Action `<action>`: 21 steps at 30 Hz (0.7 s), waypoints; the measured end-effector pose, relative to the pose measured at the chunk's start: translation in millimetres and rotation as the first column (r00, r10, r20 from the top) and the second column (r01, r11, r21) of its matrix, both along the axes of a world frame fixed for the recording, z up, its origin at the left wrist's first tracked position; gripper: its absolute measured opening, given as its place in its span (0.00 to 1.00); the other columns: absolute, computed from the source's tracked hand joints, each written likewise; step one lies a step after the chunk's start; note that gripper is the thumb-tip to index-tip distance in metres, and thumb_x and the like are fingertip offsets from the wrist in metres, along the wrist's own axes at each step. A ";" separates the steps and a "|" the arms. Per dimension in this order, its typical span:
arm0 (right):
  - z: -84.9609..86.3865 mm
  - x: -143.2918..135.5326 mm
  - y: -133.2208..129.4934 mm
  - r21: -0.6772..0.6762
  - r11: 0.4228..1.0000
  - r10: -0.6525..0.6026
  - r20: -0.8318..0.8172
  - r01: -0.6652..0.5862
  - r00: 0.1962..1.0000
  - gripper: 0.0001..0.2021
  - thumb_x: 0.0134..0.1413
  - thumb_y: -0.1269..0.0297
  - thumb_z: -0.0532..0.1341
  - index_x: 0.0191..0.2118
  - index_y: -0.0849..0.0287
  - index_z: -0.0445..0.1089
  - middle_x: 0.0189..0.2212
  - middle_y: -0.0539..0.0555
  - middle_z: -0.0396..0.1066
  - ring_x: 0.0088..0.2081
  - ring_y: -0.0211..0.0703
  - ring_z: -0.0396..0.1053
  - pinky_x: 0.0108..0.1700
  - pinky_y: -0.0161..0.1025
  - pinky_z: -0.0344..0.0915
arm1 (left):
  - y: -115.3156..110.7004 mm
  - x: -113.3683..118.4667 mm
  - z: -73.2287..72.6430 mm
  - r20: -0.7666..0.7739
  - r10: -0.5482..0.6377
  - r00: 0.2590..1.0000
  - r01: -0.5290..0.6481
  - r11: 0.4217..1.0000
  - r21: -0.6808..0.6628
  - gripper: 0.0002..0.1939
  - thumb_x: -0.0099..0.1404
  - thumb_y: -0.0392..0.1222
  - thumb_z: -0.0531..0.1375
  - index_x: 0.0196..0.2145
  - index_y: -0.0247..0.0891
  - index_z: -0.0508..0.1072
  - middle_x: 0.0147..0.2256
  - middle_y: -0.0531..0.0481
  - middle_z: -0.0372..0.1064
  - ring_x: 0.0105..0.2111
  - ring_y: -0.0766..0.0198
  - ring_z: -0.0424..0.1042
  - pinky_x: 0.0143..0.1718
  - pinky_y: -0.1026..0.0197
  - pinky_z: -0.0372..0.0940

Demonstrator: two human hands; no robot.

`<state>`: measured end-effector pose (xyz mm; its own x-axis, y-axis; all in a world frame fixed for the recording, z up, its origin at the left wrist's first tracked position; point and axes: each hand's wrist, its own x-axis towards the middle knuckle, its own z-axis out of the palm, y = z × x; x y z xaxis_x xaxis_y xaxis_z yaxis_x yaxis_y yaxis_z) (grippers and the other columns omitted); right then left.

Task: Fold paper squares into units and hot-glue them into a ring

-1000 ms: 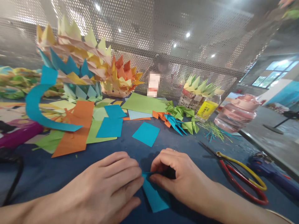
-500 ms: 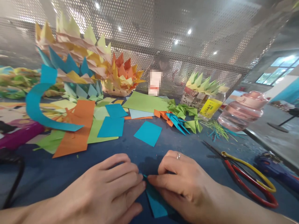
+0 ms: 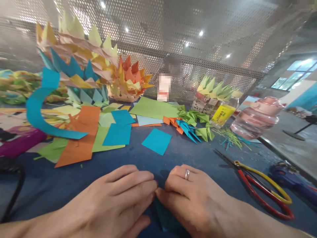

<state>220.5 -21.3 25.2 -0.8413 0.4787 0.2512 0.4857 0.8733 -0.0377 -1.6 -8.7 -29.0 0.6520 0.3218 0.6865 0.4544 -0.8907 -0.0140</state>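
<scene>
We curl our left hand (image 3: 123,195) and right hand (image 3: 195,196) over a blue paper (image 3: 164,216) on the table (image 3: 135,157) (whether either pinches it, we cannot tell). Scissors (image 3: 243,180) lie beyond the right hand.

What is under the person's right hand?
A piece of blue paper peeks out from under the right hand, toward the left hand. The rest is covered, so its full shape cannot be seen.

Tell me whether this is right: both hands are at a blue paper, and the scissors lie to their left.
Wrong side: the head view shows the scissors lying to their right. The left hand and right hand are indeed at a blue paper.
</scene>
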 end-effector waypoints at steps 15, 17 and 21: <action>7.4 8.9 -2.3 -0.088 0.996 -0.006 -0.111 -0.004 0.994 0.10 0.58 0.76 0.55 0.30 0.66 0.74 0.26 0.53 0.66 0.30 0.41 0.60 0.33 0.40 0.58 | -8.2 -9.9 -4.0 -0.199 0.023 0.980 0.008 0.988 0.157 0.18 0.73 0.47 0.50 0.46 0.33 0.74 0.48 0.47 0.74 0.49 0.59 0.69 0.63 0.54 0.44; 6.4 14.5 -3.5 -0.091 0.996 -0.015 -0.133 0.003 0.991 0.10 0.58 0.76 0.56 0.31 0.66 0.74 0.25 0.53 0.65 0.30 0.41 0.60 0.32 0.40 0.57 | -10.1 -9.9 -6.0 -0.227 0.029 0.973 0.009 0.986 0.165 0.18 0.74 0.47 0.49 0.45 0.33 0.74 0.48 0.45 0.74 0.49 0.59 0.69 0.64 0.54 0.41; 4.2 20.4 -6.4 -0.075 0.997 -0.022 -0.136 0.012 0.990 0.09 0.60 0.75 0.56 0.34 0.64 0.74 0.25 0.53 0.65 0.31 0.42 0.61 0.34 0.40 0.59 | -9.8 -9.2 -9.5 -0.203 0.012 0.979 0.013 0.992 0.124 0.16 0.72 0.47 0.52 0.45 0.34 0.74 0.49 0.47 0.74 0.51 0.60 0.67 0.66 0.56 0.39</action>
